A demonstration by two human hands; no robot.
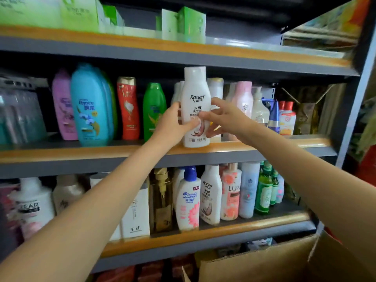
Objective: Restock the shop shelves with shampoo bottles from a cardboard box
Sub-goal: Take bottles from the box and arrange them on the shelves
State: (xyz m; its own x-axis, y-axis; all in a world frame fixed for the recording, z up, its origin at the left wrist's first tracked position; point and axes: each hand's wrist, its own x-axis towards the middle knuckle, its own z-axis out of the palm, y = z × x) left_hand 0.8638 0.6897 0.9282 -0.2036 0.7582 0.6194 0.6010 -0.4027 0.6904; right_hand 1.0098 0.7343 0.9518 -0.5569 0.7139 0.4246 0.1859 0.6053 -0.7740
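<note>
White Raclen shampoo bottle (195, 110) stands upright at the middle shelf (61, 152) front lip, grasped by left hand (173, 123) at nine o'clock and right hand (225, 117) at three o'clock; placing step, next likely release.

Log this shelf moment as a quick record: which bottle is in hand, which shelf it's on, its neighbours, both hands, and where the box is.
bottle: white Racien shampoo bottle, upright
shelf: middle wood-edged shelf, bottle at front edge
left neighbour: green shampoo bottle
right neighbour: pale pink bottle, set further back
left hand: grips the bottle's left side
right hand: fingers on the bottle's front and right side
box: brown cardboard box, lower right, below the shelves
</note>
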